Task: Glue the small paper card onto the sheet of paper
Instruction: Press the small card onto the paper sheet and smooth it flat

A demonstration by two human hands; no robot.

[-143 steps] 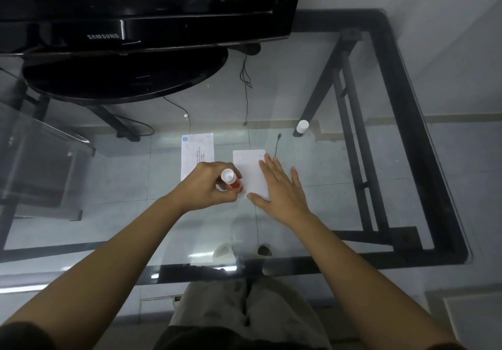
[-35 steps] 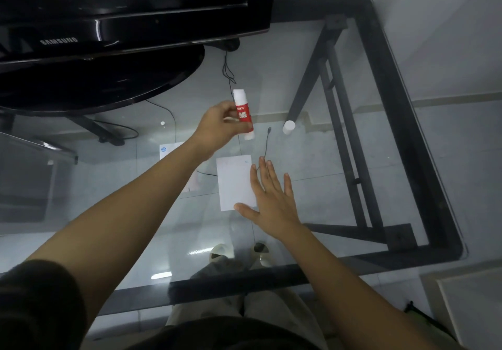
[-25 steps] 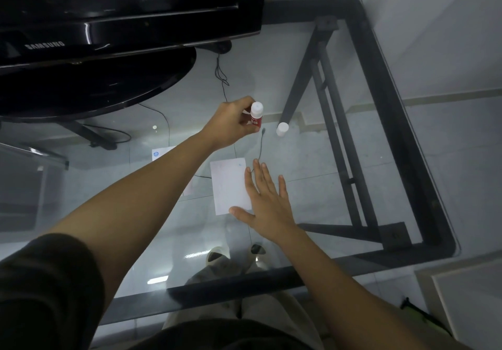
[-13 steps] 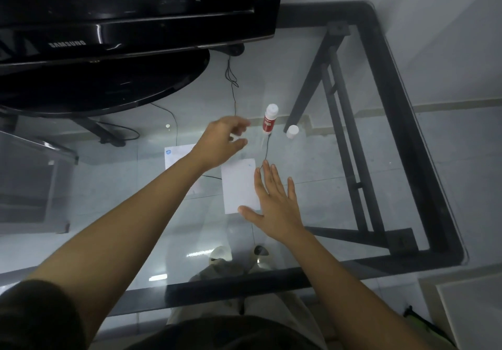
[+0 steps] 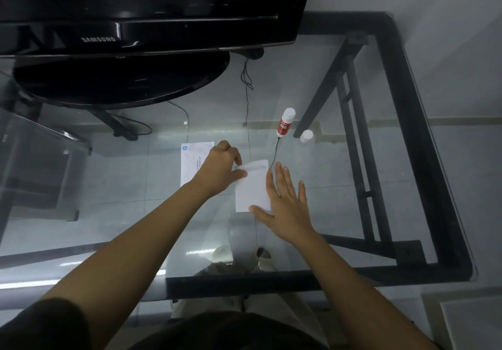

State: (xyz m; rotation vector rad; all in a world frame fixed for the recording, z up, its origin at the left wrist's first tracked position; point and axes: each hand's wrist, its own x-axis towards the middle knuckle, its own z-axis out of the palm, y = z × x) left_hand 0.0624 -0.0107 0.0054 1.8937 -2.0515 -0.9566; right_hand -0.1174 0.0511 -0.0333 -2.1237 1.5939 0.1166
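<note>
Nearest the wearer, the right hand [image 5: 285, 203] lay flat and open on the glass desk [image 5: 339, 214], fingers spread, thumb tip and index finger overlapping the near right edge of the small paper card [image 5: 251, 189]; its grip was wide and held nothing. The card, white and with no legible writing, lay with its long axis running away from the wearer, tilted slightly. Its far left corner was lifted off the glass, pinched in the narrow grip of the left hand [image 5: 221, 169].

Just left of the card, partly under the left wrist, lay the sheet of paper [image 5: 190, 162], long axis also running away from the wearer; a round blue logo sat at its far left corner and lines of print ran along it, too small to read.

Beyond the card stood a glue stick [image 5: 284, 123], upright and uncapped, red label with white lettering not legible. Its white cap [image 5: 306, 136] stood just right of it.

Farthest from the card was a black monitor [image 5: 152, 10] marked "SAMSUNG".
</note>
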